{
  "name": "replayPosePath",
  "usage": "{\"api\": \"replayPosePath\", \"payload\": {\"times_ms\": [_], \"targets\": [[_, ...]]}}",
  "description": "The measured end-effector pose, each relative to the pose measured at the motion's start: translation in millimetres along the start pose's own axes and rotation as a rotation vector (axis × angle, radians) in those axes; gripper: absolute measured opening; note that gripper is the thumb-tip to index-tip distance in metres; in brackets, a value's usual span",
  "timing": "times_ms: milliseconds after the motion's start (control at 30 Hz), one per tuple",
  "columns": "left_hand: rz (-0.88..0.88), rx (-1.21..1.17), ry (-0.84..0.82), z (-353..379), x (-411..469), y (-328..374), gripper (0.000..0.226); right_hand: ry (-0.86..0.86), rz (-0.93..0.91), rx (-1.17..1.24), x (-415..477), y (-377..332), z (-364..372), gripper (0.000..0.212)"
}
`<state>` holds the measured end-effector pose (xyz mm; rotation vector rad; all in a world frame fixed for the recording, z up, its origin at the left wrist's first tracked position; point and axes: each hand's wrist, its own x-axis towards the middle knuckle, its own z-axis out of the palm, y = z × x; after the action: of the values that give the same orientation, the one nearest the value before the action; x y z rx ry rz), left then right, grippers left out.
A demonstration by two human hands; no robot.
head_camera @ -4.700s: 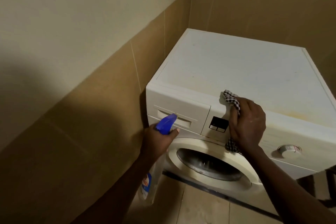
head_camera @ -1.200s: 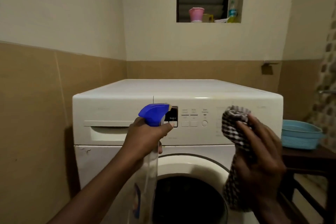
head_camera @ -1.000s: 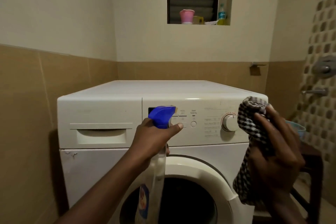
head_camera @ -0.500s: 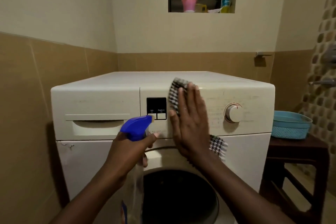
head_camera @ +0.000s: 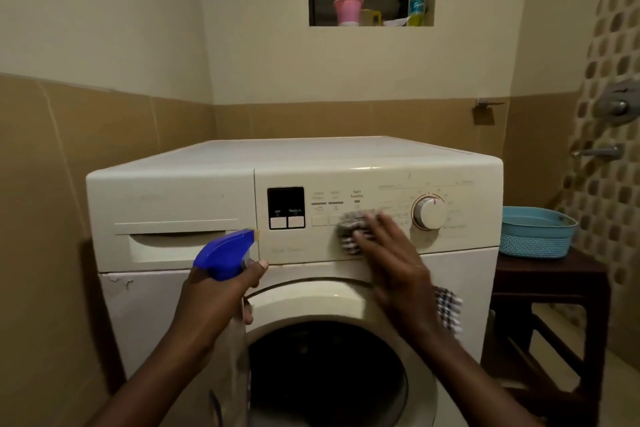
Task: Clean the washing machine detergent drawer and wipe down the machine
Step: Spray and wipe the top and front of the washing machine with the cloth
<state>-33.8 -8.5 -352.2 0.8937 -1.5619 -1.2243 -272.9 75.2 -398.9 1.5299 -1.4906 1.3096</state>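
A white front-loading washing machine (head_camera: 194, 305) stands straight ahead, its detergent drawer (head_camera: 176, 243) closed at the upper left of the front. My right hand (head_camera: 391, 260) presses a black-and-white checked cloth (head_camera: 349, 236) flat against the control panel, between the buttons and the round dial (head_camera: 429, 212); a corner of the cloth hangs below my wrist. My left hand (head_camera: 221, 295) grips a clear spray bottle with a blue trigger head (head_camera: 225, 253), held in front of the drawer's right end. The hand is blurred with motion.
A dark wooden stool (head_camera: 550, 274) stands right of the machine with a blue basket (head_camera: 536, 232) on it. Tiled walls close in at the left and behind. A window ledge above holds a pink cup (head_camera: 348, 10) and a bottle (head_camera: 417, 3). Taps (head_camera: 599, 152) stick out at right.
My right hand has slid the cloth down and to the right across the control panel, towards the dial. My left hand and the spray bottle have barely moved.
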Motion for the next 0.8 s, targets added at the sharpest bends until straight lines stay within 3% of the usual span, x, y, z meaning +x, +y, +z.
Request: {"api": "replayPosePath", "payload": {"times_ms": [67,133,267,400,467,567,633,800], "targets": [[0.006,0.012,-0.001,-5,0,-3,0.03,0.08,0.205,0.035,-15,-2,1,0.057],[0.01,0.009,-0.006,-6,-3,-5,0.029,0.068,0.245,-0.029,-23,-21,16,0.069],[0.041,0.027,0.001,1,-7,0,0.022,-0.101,-0.012,-0.16,-14,-56,50,0.081],[0.055,-0.009,-0.012,10,-8,8,0.022,-0.174,-0.134,-0.141,7,-56,48,0.064],[0.062,-0.002,-0.024,13,-10,12,0.023,-0.094,-0.034,-0.16,23,-42,30,0.065],[0.061,0.01,-0.03,15,-12,14,0.026,0.117,0.28,-0.116,53,-18,7,0.065],[0.058,0.007,-0.042,18,-14,15,0.024,0.175,0.343,-0.141,65,-23,9,0.065],[0.069,0.008,-0.059,30,-15,24,0.022,-0.015,-0.041,-0.171,66,-60,43,0.063]]}}
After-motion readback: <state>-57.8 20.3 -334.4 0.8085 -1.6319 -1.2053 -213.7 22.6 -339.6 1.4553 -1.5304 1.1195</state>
